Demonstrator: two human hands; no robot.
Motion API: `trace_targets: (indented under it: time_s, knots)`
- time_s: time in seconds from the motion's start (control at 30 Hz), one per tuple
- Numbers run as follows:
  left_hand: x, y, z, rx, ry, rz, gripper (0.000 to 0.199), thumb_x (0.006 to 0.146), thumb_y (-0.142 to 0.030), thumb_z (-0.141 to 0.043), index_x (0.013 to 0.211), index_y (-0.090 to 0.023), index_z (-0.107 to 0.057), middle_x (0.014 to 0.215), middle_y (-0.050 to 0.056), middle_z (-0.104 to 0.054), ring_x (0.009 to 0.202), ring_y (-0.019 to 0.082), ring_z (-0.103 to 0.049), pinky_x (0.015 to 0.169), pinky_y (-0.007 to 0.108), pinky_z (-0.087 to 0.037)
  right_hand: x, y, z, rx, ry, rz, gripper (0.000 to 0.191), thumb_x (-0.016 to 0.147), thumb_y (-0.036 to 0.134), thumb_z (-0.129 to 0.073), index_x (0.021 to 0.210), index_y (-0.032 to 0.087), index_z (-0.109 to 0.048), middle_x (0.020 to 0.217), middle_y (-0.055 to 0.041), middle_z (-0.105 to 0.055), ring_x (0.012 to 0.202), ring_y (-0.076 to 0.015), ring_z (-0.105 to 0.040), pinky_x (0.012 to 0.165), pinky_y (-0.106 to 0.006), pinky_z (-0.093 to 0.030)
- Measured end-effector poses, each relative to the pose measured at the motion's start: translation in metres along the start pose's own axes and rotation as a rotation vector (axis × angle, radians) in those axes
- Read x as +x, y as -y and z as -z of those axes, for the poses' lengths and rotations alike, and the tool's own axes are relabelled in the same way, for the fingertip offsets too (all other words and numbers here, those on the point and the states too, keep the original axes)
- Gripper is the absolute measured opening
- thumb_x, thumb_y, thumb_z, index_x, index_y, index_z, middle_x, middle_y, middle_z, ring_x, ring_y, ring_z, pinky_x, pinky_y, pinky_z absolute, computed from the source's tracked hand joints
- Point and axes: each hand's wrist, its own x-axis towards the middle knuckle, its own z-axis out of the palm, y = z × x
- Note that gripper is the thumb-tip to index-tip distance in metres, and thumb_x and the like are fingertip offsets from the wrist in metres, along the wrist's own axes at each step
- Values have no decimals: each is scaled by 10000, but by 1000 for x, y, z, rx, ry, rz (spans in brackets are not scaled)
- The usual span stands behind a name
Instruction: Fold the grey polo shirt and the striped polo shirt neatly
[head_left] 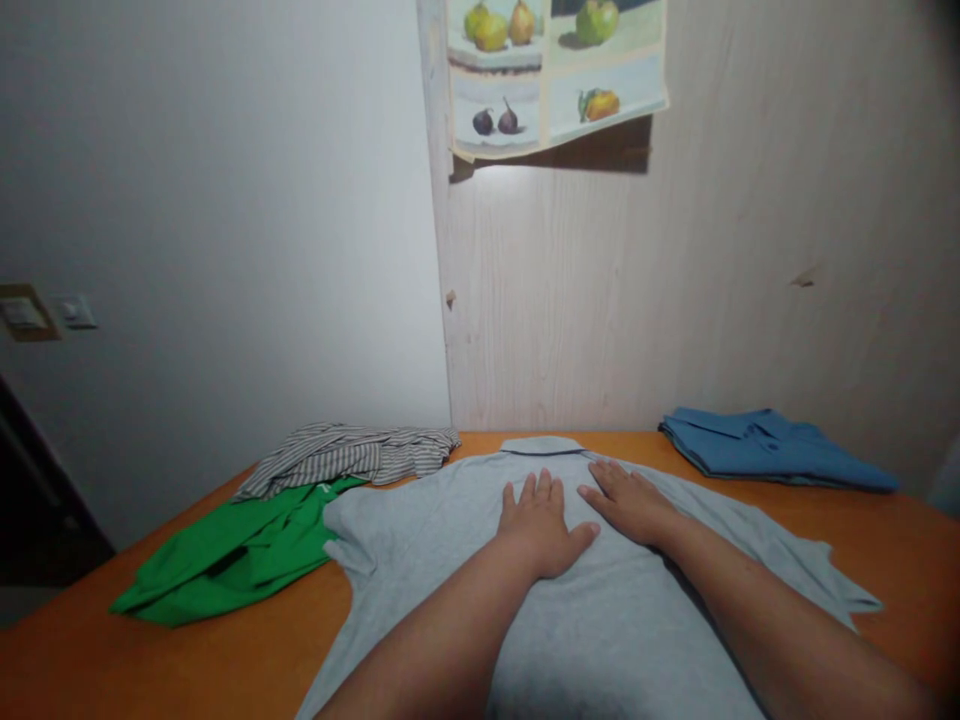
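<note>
A light grey collared shirt [585, 630] lies spread on the orange table, its back facing up and its collar [541, 445] at the far edge. My left hand [538, 530] rests flat on the upper back of the shirt, fingers spread and pointing away from me. To its right, my right hand [630, 500] also lies palm down on the cloth just below the collar, fingers stretched out and angled to the left. Neither hand grips the fabric. Both short sleeves reach out to the sides, and the shirt's lower end runs out of view at the bottom.
On the left, a green garment [232, 555] lies beside a striped garment [352, 455] on the table [247, 665]. A folded blue shirt [772, 450] sits at the far right. Behind stands a wall with a fruit picture sheet [555, 85].
</note>
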Motion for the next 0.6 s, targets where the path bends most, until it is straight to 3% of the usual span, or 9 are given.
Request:
trace_targets:
  time_s: [0.17, 0.27, 0.37, 0.5, 0.6]
  knots:
    - [3, 5, 3, -79, -38, -5, 988, 853, -812, -251, 1584, -148, -263, 1665, 144, -163, 1541, 338, -124, 1220, 600, -80, 0, 0, 0, -1, -6, 8, 828, 962, 670, -234, 1585, 127, -286, 1652, -119, -227, 1532, -304, -162, 1220, -508, -164]
    - [8, 20, 14, -130, -196, 62, 789, 954, -654, -272, 1507, -109, -413, 1581, 174, -393, 1467, 282, -355, 1198, 418, -262, -2, 1, 2, 5, -11, 4, 836, 959, 679, -221, 1581, 125, -297, 1651, -126, -229, 1530, -310, -170, 1217, -512, -176]
    - [13, 48, 30, -52, -358, 229, 571, 1020, -466, -253, 1371, -136, -558, 1414, 144, -598, 1303, 220, -548, 1057, 286, -402, -4, 3, 5, 3, -11, 5, 830, 960, 676, -220, 1580, 130, -302, 1652, -123, -226, 1532, -310, -161, 1219, -513, -172]
    - [10, 89, 41, 30, -336, 347, 461, 1009, -298, -267, 1146, -111, -665, 1193, 188, -701, 1099, 261, -655, 927, 340, -464, -6, 7, 9, 9, 2, 2, 819, 967, 660, -225, 1582, 124, -291, 1657, -119, -210, 1536, -299, -147, 1222, -506, -162]
    - [4, 107, 40, 95, -288, 326, 346, 953, -318, -423, 1080, -137, -688, 1219, 180, -688, 1168, 281, -618, 993, 358, -427, -8, 8, 11, 20, 7, -2, 820, 969, 659, -230, 1583, 118, -285, 1659, -118, -203, 1537, -293, -145, 1223, -499, -162]
